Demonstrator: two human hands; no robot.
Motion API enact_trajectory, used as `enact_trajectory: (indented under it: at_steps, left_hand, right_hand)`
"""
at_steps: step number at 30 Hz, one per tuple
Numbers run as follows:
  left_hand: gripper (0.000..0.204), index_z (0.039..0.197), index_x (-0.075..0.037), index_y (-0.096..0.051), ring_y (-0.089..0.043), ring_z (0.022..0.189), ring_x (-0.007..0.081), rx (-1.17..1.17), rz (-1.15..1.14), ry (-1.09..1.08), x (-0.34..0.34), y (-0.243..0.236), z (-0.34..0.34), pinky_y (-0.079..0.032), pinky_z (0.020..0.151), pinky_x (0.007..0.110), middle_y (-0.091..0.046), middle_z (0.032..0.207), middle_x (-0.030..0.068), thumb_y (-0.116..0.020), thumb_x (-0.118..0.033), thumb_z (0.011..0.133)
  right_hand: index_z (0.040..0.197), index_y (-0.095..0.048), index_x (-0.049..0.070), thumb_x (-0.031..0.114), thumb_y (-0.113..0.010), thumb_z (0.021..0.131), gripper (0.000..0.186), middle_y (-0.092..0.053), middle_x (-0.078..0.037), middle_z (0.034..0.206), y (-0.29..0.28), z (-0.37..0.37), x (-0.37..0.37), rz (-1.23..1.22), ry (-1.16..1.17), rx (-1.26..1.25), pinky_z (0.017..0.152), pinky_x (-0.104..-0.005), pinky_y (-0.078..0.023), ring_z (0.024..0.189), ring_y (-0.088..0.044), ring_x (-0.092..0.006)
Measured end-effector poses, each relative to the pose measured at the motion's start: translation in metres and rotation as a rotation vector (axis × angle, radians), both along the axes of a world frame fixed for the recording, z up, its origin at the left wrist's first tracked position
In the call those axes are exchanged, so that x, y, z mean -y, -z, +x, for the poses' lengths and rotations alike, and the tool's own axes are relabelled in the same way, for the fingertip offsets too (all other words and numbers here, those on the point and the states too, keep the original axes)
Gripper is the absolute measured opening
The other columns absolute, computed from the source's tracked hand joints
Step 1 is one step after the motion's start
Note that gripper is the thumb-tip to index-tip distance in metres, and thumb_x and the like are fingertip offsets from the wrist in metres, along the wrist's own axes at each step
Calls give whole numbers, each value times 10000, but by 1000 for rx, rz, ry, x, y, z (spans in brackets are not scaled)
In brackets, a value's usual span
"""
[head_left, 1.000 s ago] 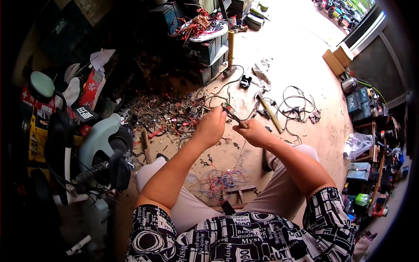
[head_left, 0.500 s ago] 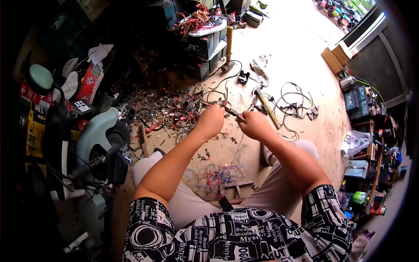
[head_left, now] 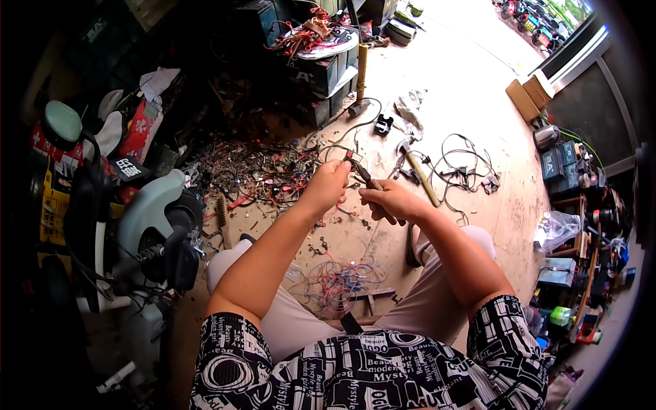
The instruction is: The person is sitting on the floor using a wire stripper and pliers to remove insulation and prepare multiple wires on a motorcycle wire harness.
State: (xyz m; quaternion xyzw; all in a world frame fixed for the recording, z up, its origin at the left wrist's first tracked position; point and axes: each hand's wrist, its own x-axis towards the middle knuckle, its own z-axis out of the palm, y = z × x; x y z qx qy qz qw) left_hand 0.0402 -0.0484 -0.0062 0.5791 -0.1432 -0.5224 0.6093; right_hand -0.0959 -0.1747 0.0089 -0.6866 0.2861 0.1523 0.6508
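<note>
In front of my knees, my right hand (head_left: 393,199) is closed around a pair of pliers (head_left: 370,179). The handles come out below my fingers, and the jaws point up and to the left. My left hand (head_left: 329,183) is closed in a pinch right beside the jaws. A small dark and reddish piece at its fingertips, perhaps a wire end or connector, is too small to name. Behind my left hand lies a wide heap of cut wires and scraps (head_left: 256,171). Between my legs a loose tangle of thin coloured wires (head_left: 345,279) rests on the floor.
A hammer (head_left: 421,178) lies beyond my right hand, beside a looped black cable (head_left: 465,164). Dark batteries (head_left: 321,75) are stacked at the far side, with wires and a shoe on top. Scooter parts (head_left: 154,212) crowd the left; a cluttered shelf (head_left: 581,273) lines the right.
My right hand has turned and loosened its grip, so the pliers' handles now show below it. The left hand has shifted slightly left and stays pinched near the jaws.
</note>
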Motion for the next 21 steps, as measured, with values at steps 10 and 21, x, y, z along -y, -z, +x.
enact_trajectory:
  at_steps: [10, 21]
  left_hand:
    - [197, 868, -54, -462, -331, 473, 52, 180, 44, 42, -1, -7, -2, -320, 424, 232, -382, 638, -30, -443, -219, 974]
    - [249, 978, 9, -529, -411, 533, 58, 438, 21, 61, 0, 7, 2, -357, 460, 247, -436, 639, -31, -453, -228, 969]
  right_hand:
    - [972, -634, 14, 339, -584, 879, 343, -514, -11, 616, -3, -4, 5, -203, -51, -47, 533, -269, -442, 557, -509, -101]
    - [885, -658, 25, 357, -585, 874, 340, -516, -50, 580, -28, 0, -1, -317, -67, -131, 535, -320, -450, 524, -512, -151]
